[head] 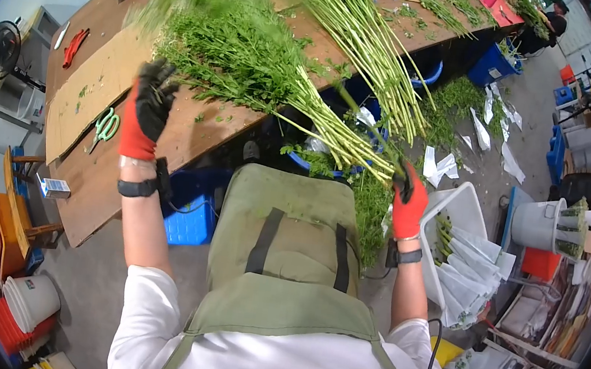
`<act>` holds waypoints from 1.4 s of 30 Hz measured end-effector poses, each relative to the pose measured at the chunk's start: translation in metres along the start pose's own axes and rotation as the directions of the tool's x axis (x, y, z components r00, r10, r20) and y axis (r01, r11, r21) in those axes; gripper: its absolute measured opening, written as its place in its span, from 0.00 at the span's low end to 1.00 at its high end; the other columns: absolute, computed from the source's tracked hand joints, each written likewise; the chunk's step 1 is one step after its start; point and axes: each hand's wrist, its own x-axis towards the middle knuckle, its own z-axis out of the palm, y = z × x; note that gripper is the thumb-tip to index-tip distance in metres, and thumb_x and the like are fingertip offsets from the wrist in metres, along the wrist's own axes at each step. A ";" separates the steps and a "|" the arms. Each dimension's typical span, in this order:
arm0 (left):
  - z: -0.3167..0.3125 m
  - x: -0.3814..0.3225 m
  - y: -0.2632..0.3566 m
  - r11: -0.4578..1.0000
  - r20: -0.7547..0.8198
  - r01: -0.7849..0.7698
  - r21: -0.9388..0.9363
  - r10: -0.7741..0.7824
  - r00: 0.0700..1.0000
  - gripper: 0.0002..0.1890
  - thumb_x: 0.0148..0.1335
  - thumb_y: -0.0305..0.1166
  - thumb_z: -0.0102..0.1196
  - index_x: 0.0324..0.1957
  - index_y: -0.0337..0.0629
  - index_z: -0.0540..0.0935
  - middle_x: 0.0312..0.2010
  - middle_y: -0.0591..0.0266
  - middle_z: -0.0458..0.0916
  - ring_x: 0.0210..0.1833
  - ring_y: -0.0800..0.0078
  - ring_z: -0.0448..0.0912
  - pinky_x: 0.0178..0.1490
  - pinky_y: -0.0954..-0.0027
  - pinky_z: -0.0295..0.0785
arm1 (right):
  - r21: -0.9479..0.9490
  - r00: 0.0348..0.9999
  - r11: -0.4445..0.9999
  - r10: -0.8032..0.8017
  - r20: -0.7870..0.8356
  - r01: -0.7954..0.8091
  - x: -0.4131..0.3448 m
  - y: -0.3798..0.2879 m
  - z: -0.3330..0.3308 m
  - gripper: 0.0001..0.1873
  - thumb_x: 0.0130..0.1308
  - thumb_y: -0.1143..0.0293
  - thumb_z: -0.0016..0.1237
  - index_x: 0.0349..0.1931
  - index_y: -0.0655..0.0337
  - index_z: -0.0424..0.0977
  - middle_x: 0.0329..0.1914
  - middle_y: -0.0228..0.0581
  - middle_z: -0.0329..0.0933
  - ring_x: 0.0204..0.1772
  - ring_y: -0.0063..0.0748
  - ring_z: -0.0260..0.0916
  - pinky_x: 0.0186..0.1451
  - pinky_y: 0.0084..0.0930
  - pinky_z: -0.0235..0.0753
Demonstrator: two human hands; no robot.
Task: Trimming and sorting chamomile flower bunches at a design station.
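Observation:
My left hand (150, 106), in a red glove with a black palm, is raised at the left of a leafy bunch of cut flower stems (245, 56). Its fingers are partly spread, and nothing shows in its grip. In a matching glove, my right hand (408, 201) is closed around the lower end of a blurred green stem (358, 103), beside the bunch's cut ends. The bunch's bare stalks jut past the edge of the wooden table (213, 133). A second bunch of long stems (367, 49) lies farther back; its blossom end is blurred.
Green-handled scissors (107, 125), cardboard (93, 76) and a red glove (75, 48) lie on the table. Paper-wrapped bunches (464, 277) fill a white bin (459, 204) at right. Leaf trimmings (451, 107) and paper scraps litter the floor. A person (553, 22) is far back.

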 end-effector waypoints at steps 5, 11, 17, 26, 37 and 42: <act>0.028 -0.044 -0.052 0.956 -0.010 0.198 0.214 -0.201 0.980 0.20 0.76 0.35 0.39 0.66 0.42 0.69 0.61 0.62 0.75 0.45 0.76 0.76 0.47 0.78 0.72 | -0.227 0.976 0.965 -0.168 -0.139 0.133 0.100 -0.008 0.015 0.31 0.57 0.73 0.58 0.63 0.45 0.71 0.41 0.45 0.76 0.38 0.51 0.75 0.40 0.40 0.75; 0.041 -0.089 -0.101 0.930 -0.116 0.366 -0.031 -0.367 0.923 0.18 0.73 0.31 0.44 0.61 0.39 0.74 0.51 0.63 0.81 0.44 0.79 0.78 0.47 0.77 0.73 | -0.379 0.904 0.863 -0.408 -0.128 0.335 0.162 -0.053 0.053 0.26 0.58 0.67 0.55 0.59 0.46 0.73 0.45 0.39 0.75 0.49 0.45 0.72 0.52 0.45 0.69; 0.060 -0.103 -0.121 0.955 -0.138 0.287 0.074 -0.275 0.951 0.12 0.69 0.33 0.52 0.48 0.39 0.82 0.36 0.67 0.83 0.33 0.78 0.79 0.37 0.77 0.74 | -0.169 0.767 0.754 -0.588 0.256 0.634 0.105 -0.136 0.164 0.28 0.48 0.66 0.62 0.53 0.51 0.74 0.47 0.38 0.72 0.55 0.43 0.69 0.56 0.43 0.66; 0.011 -0.066 -0.113 0.849 -0.157 0.366 -0.380 -0.450 0.879 0.30 0.71 0.55 0.47 0.58 0.37 0.75 0.46 0.59 0.82 0.41 0.70 0.79 0.48 0.64 0.78 | 0.114 0.884 0.950 -0.311 0.349 0.290 0.071 -0.133 0.125 0.16 0.54 0.70 0.60 0.44 0.54 0.77 0.38 0.42 0.78 0.42 0.50 0.72 0.44 0.40 0.70; 0.039 -0.046 -0.067 0.791 0.286 -0.346 0.505 0.225 0.931 0.26 0.67 0.29 0.56 0.66 0.42 0.68 0.60 0.60 0.73 0.57 0.70 0.75 0.55 0.68 0.73 | 0.373 0.741 0.925 -0.197 0.643 -0.078 -0.003 -0.097 0.049 0.28 0.49 0.72 0.63 0.55 0.58 0.75 0.53 0.48 0.77 0.55 0.53 0.73 0.59 0.39 0.73; 0.086 -0.069 -0.082 0.941 0.113 -0.029 0.338 -0.010 0.994 0.22 0.65 0.32 0.59 0.59 0.34 0.75 0.44 0.65 0.82 0.45 0.75 0.80 0.48 0.72 0.75 | 0.530 0.861 0.844 -0.325 0.391 0.078 0.032 -0.154 0.048 0.43 0.49 0.66 0.65 0.68 0.56 0.62 0.64 0.51 0.69 0.65 0.56 0.65 0.67 0.45 0.66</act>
